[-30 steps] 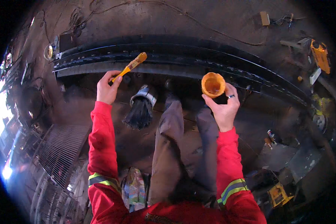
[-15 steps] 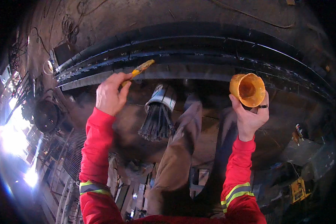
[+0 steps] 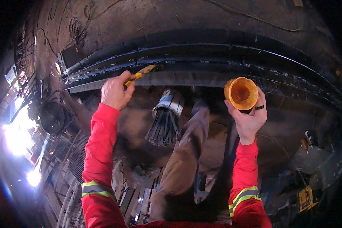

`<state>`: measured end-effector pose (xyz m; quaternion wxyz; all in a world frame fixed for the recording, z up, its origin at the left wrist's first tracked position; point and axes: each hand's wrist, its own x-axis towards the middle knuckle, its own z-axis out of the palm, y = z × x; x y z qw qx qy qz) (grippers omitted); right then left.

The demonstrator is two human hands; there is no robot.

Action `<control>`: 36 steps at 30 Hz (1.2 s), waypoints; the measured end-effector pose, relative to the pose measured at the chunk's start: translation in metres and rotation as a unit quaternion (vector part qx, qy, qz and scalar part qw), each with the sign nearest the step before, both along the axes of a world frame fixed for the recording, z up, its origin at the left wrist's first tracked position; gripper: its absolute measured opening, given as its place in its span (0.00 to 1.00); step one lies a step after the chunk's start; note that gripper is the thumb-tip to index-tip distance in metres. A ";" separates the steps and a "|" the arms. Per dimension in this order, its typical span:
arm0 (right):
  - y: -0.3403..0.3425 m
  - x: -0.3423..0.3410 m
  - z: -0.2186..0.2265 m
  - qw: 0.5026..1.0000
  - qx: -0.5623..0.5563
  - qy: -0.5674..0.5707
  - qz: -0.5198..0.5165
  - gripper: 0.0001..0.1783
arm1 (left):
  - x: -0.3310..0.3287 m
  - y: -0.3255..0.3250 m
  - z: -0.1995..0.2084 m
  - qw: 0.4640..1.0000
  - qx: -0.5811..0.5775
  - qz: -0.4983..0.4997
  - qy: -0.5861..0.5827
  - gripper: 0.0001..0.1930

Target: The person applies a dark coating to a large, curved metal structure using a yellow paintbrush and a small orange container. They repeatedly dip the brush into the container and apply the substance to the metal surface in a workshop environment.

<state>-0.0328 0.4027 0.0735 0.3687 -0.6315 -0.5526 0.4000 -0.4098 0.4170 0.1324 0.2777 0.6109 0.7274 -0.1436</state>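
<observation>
While the left hand (image 3: 116,90) pinches a yellow-handled brush (image 3: 143,71) between thumb and fingers, the right hand (image 3: 250,118) has its thumb and fingers curled round an orange-yellow cup (image 3: 233,93), mouth facing the camera. Compared with half a second ago, the brush lies flatter and the cup has come left, nearer the brush; both grips unchanged. Judging from that, the brush and cup are being brought closer for use together. Bristle end overlaps the long dark metal bars (image 3: 201,79); can't tell if it touches. Cup's upper rim sits in front of the same bars' near edge, no contact readable.

Further out: a tipped pale bucket (image 3: 171,99) full of dark strips (image 3: 161,131) lies between and below the hands, just beside the legs (image 3: 184,152), so low sideways sweeps look obstructed. Room between brush and cup is wide, bars running across behind it.
</observation>
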 end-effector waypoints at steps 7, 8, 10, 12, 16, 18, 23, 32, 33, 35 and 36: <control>0.007 -0.003 0.000 1.000 -0.010 -0.008 0.023 0.35 | 0.010 -0.008 -0.025 0.999 0.033 -0.029 0.022 0.10; 0.007 -0.003 -0.001 1.000 -0.015 -0.005 0.020 0.35 | 0.007 -0.007 -0.022 0.999 0.029 -0.025 0.027 0.09; 0.007 -0.003 -0.001 1.000 -0.023 0.002 0.015 0.35 | 0.005 -0.005 -0.016 0.999 0.035 -0.013 0.001 0.09; 0.006 -0.007 -0.004 0.999 -0.005 0.008 0.033 0.35 | 0.001 -0.009 -0.010 0.999 0.040 -0.008 -0.011 0.09; 0.006 -0.013 0.002 0.998 0.003 0.022 0.065 0.34 | 0.006 -0.005 -0.018 0.999 0.041 -0.002 0.011 0.09; 0.007 -0.014 0.004 0.997 0.007 0.007 0.076 0.34 | 0.007 -0.006 -0.019 0.999 0.026 0.015 0.034 0.09; 0.008 -0.016 0.003 0.998 -0.011 -0.002 0.063 0.33 | 0.022 -0.005 -0.012 0.996 0.044 0.043 -0.066 0.10; 0.016 -0.016 0.003 0.997 -0.036 0.003 0.062 0.32 | -0.046 -0.004 -0.010 0.988 0.047 0.107 -0.096 0.12; 0.017 -0.016 0.002 0.998 -0.038 0.006 0.055 0.32 | -0.055 -0.004 -0.010 0.989 0.049 0.123 -0.072 0.12; 0.019 -0.017 0.003 0.998 -0.037 0.000 0.058 0.32 | -0.064 -0.010 -0.017 0.990 0.051 0.122 -0.056 0.12; 0.020 -0.017 0.004 0.998 -0.036 -0.004 0.060 0.32 | -0.063 -0.010 -0.017 0.991 0.040 0.119 -0.045 0.12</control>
